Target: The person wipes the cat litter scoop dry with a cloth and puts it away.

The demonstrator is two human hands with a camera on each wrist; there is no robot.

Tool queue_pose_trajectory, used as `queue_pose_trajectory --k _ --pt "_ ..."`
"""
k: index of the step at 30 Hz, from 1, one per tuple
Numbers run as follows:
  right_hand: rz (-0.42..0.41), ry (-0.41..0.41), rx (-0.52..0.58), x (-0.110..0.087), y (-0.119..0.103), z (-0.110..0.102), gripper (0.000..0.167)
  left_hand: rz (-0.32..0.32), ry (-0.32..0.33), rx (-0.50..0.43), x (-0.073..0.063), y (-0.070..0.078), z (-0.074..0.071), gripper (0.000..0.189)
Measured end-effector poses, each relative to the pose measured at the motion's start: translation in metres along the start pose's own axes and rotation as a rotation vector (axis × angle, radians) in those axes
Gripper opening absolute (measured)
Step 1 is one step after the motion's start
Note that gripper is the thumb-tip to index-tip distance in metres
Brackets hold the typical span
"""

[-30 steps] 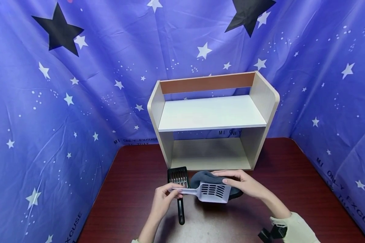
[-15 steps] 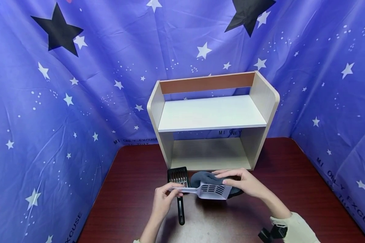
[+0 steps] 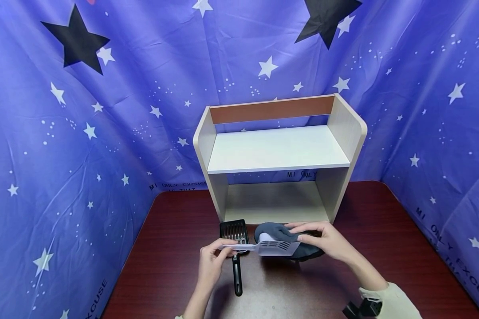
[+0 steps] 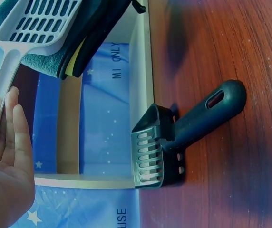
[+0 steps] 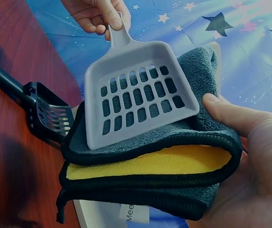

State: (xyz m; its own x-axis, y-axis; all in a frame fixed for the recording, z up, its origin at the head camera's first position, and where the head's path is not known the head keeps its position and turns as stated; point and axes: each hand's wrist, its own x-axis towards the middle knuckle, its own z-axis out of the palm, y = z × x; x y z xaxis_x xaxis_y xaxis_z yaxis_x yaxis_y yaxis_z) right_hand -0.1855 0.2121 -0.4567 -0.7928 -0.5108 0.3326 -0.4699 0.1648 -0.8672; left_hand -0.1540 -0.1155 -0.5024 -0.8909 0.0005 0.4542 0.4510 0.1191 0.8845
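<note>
My left hand (image 3: 212, 261) pinches the handle of a pale grey litter scoop (image 5: 98, 95) between thumb and fingers. The slotted scoop lies against a folded cloth (image 5: 150, 142), dark grey with a yellow inner side and black edging. Gripping the cloth at its right side is my right hand (image 3: 323, 239), thumb on top and fingers around it. Both scoop and cloth are held above the table. A black litter scoop (image 4: 150, 152) rests on the table below my left hand, its handle (image 3: 237, 277) pointing toward me.
Behind the hands stands a two-tier wooden shelf (image 3: 279, 148) with a white upper board. The dark red table (image 3: 175, 248) runs out to both sides. A blue curtain (image 3: 143, 110) printed with stars hangs around it. A small black device (image 3: 363, 308) sits at my right wrist.
The grey scoop has tipped flatter, so its slotted face shows more edge-on in the head view. My right hand and the cloth have shifted slightly right. The black scoop has stayed put.
</note>
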Motion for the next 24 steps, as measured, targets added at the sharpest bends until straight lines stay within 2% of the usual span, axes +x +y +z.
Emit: queue_pose_trajectory --k 7,17,24 --pt "-0.032 0.078 -0.054 -0.004 0.003 -0.002 0.023 0.011 0.024 -0.006 -0.001 0.000 -0.001 0.009" --pt "0.052 0.232 -0.116 -0.010 0.008 -0.005 0.016 -0.012 0.036 -0.002 -0.002 0.000 -0.002 0.010" --pt "0.091 0.322 -0.087 -0.008 0.011 -0.007 0.015 0.046 0.033 -0.033 -0.002 0.002 -0.002 0.010"
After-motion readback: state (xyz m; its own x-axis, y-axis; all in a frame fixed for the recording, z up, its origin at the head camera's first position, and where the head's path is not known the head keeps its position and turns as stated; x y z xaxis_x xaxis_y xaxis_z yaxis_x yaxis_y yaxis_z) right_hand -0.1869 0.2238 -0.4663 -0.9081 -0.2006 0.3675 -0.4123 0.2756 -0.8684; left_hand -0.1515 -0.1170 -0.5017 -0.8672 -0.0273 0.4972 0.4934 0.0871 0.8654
